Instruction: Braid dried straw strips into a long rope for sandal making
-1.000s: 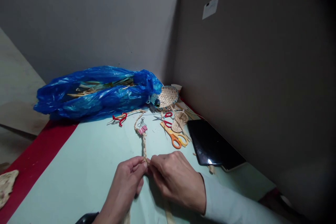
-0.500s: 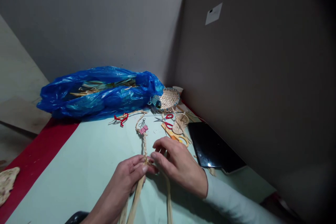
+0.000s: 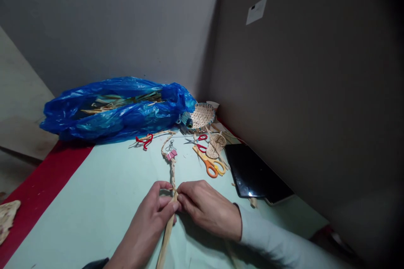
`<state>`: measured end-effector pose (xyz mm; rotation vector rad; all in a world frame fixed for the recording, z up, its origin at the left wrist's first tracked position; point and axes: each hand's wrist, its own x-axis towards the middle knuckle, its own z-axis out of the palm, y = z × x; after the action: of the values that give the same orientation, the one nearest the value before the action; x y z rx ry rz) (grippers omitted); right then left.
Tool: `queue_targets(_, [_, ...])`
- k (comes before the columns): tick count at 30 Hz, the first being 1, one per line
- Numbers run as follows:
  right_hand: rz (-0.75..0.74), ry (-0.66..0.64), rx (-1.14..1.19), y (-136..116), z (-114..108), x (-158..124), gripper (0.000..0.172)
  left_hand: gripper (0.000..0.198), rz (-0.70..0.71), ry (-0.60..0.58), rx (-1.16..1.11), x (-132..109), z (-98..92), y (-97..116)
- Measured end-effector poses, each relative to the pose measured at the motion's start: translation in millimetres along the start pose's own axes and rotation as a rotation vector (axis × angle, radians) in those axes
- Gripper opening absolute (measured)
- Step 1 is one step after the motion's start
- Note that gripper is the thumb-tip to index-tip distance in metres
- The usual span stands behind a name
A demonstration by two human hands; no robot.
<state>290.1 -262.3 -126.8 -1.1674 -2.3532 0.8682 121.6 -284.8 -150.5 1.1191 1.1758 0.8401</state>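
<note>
A thin straw braid [image 3: 173, 172] runs from a pink binder clip [image 3: 171, 155] down to my two hands. My left hand [image 3: 158, 208] pinches the braid's lower end between thumb and fingers. From under its thumb a flat, pale straw strip [image 3: 165, 241] hangs toward me. My right hand [image 3: 206, 208] is closed at the same spot, its fingertips pressed together against the braid's end and touching the left fingers. Another strip, dim and blurred, shows below the right wrist. The exact strand in the right fingertips is mostly hidden.
A blue plastic bag [image 3: 120, 124] of straw lies at the back, beside a woven basket [image 3: 203, 115]. Right of the braid are red-handled scissors [image 3: 202, 143], orange-handled scissors [image 3: 211, 167], a small woven sole shape [image 3: 216, 146] and a black tablet [image 3: 252, 174]. Red wire [image 3: 145, 141] lies left.
My right hand has come down and left from above the braid, its loose fingers closing at the braid's end. The orange scissors are now uncovered. My left hand keeps its pinch.
</note>
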Motion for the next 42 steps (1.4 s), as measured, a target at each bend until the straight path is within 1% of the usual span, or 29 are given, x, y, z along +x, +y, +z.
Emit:
queue_targets(2, [-0.026,0.009,-0.015,1.2,0.3,1.4,0.023,0.031,-0.005,0.026,0.052,-0.4,0.0,0.7])
queue_targets(4, [-0.033,0.039,0.023,1.8,-0.7,2.9,0.021,0.032,-0.009,0.055,0.097,-1.3,1.1,2.5])
queue_targets(6, [-0.002,0.045,0.095,1.3,-2.1,3.8,0.022,0.033,-0.004,0.093,0.160,-2.9,2.9,5.0])
queue_targets(9, [0.057,0.015,0.245,2.8,0.0,5.0,0.026,0.032,0.031,0.133,0.303,-7.0,6.6,9.4])
queue_targets(14, [0.092,0.039,0.496,17.1,20.1,9.5,0.029,0.030,0.123,0.174,0.526,-13.4,11.5,14.9])
queue_targets(16, [0.116,0.061,0.568,21.1,27.4,11.7,0.026,0.029,0.150,0.176,0.564,-14.4,12.4,15.2])
queue_targets(19, [0.153,0.085,0.659,20.3,31.9,13.5,0.021,0.025,0.194,0.177,0.555,-15.6,13.1,15.0])
queue_targets(22, [0.164,0.143,0.664,16.3,32.1,12.7,0.019,0.018,0.216,0.192,0.546,-19.0,11.4,17.5])
queue_targets(24, [0.163,0.202,0.596,15.2,33.1,11.5,0.019,0.014,0.232,0.226,0.615,-23.5,8.4,20.8])
queue_targets(25, [0.161,0.226,0.557,15.3,34.2,10.9,0.018,0.015,0.238,0.246,0.674,-26.5,6.9,22.4])
queue_targets(27, [0.150,0.260,0.509,16.0,36.7,10.1,0.018,0.024,0.251,0.275,0.806,-33.2,5.6,24.3])
queue_targets(29, [0.132,0.272,0.526,15.9,38.2,9.5,0.020,0.030,0.271,0.306,0.930,-40.1,9.5,22.8])
queue_targets(32, [0.146,0.250,0.659,12.3,34.2,7.7,0.020,0.033,0.335,0.364,1.144,-48.7,27.5,14.6])
queue_targets(34, [0.169,0.188,0.800,8.9,27.7,5.7,0.018,0.038,0.329,0.355,1.312,-52.5,44.1,8.4])
queue_targets(36, [0.185,0.109,0.944,7.0,21.1,3.9,0.018,0.045,0.288,0.331,1.440,-55.3,58.2,5.1])
queue_targets(38, [0.208,0.069,1.044,7.5,17.2,3.0,0.018,0.048,0.275,0.301,1.492,-58.0,63.5,6.7])
queue_targets(40, [0.218,0.073,1.094,9.6,16.9,3.1,0.016,0.040,0.314,0.244,1.438,-59.8,56.7,13.5])
queue_targets(42, [0.215,0.094,1.107,11.8,18.9,3.7,0.015,0.036,0.365,0.215,1.263,-57.7,39.3,23.3])
